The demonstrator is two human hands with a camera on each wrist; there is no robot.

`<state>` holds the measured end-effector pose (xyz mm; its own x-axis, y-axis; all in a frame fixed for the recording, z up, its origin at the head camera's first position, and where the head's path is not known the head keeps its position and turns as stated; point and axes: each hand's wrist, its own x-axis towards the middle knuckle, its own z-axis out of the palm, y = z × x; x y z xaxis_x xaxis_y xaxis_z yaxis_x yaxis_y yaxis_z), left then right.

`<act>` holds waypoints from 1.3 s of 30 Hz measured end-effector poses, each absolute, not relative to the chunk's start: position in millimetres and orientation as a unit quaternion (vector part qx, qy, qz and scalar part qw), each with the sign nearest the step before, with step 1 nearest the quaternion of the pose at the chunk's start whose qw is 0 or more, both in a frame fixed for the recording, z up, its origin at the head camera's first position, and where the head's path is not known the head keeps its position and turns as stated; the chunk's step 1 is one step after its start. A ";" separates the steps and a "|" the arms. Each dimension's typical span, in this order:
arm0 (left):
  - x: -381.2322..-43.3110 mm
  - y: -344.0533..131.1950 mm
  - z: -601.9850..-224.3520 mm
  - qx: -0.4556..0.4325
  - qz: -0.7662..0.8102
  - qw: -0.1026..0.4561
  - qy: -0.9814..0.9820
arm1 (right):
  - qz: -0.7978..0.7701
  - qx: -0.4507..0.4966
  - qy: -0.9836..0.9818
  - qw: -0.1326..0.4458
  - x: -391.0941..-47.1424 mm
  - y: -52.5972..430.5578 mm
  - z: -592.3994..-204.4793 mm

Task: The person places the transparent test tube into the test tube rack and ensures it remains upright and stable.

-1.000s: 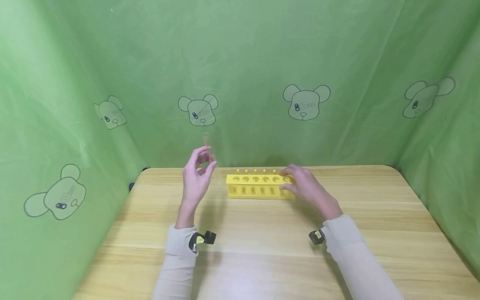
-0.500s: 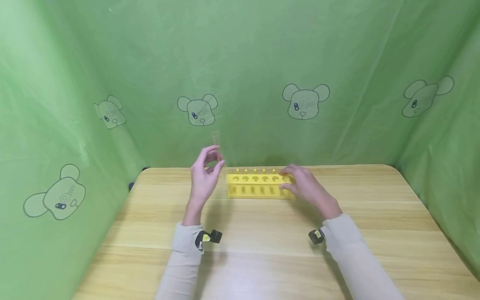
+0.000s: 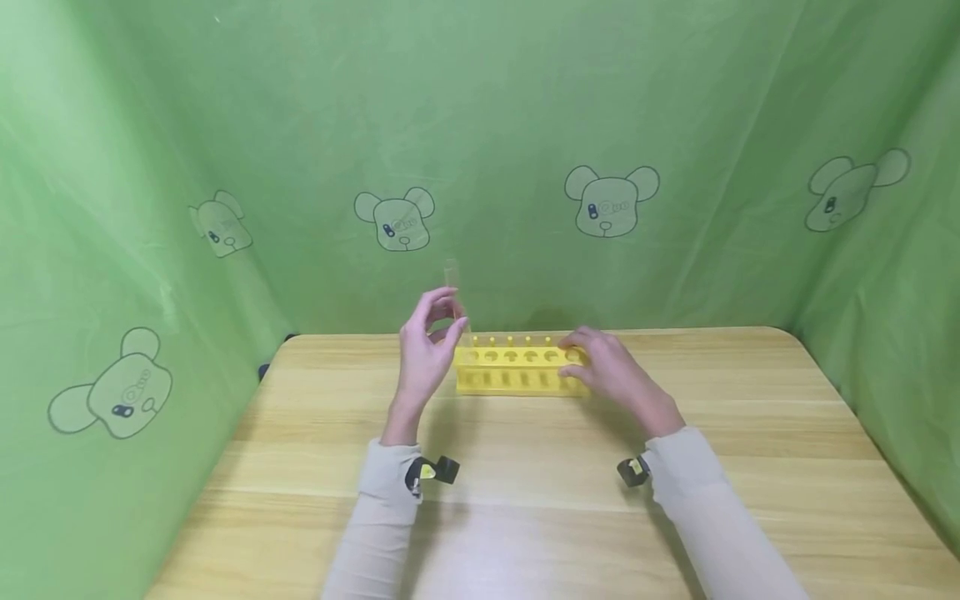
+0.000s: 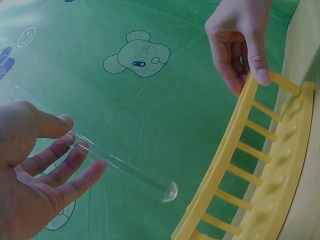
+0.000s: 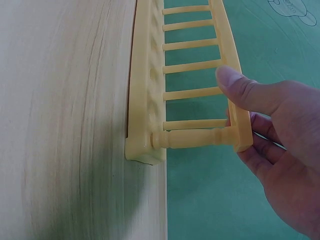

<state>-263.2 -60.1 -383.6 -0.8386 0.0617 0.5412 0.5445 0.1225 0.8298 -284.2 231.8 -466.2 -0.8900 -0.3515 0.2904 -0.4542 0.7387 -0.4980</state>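
A clear glass test tube point(image 4: 125, 167) is pinched between the thumb and fingers of my left hand point(image 3: 427, 350). In the head view the tube leans slightly, its lower end just above the left end of a yellow test tube rack point(image 3: 512, 358). The left wrist view shows the tube's rounded bottom pointing at the rack, with a gap between them. My right hand point(image 3: 611, 371) grips the right end of the rack's top plate, thumb on the near side and fingers behind, as the right wrist view point(image 5: 285, 145) also shows. No tube shows in the rack's holes.
The rack stands upright on a light wooden table point(image 3: 540, 500), near its back edge. Green curtains point(image 3: 495, 108) with printed bear heads hang behind and at both sides. A small black camera point(image 3: 446, 469) sits on the left wrist, another black camera point(image 3: 633, 472) on the right.
My left hand has moved to the right with the test tube, from beside the rack to over its left end. The right hand and the rack have stayed in place.
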 end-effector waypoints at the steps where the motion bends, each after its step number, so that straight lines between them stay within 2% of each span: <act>1: -263.6 -58.5 -383.9 -0.210 -0.630 0.190 -0.723 | 0.289 0.217 -0.928 0.089 -284.1 231.9 -466.0; 9: -265.1 -44.1 -384.1 -0.221 -0.639 0.176 -0.715 | 0.290 0.215 -0.929 0.083 -283.6 232.7 -466.6; 16: -286.3 -35.5 -404.2 -0.236 -0.640 0.176 -0.709 | 0.292 0.210 -0.930 0.080 -283.6 232.2 -466.8; 28: -289.0 -23.0 -402.4 -0.231 -0.644 0.163 -0.711 | 0.295 0.208 -0.929 0.087 -283.7 231.8 -466.3; 35: -274.6 -16.4 -384.2 -0.243 -0.641 0.162 -0.710 | 0.294 0.207 -0.929 0.083 -284.4 231.3 -466.4; 39: -277.7 -12.5 -385.4 -0.242 -0.636 0.164 -0.714 | 0.295 0.206 -0.929 0.081 -284.5 231.5 -465.9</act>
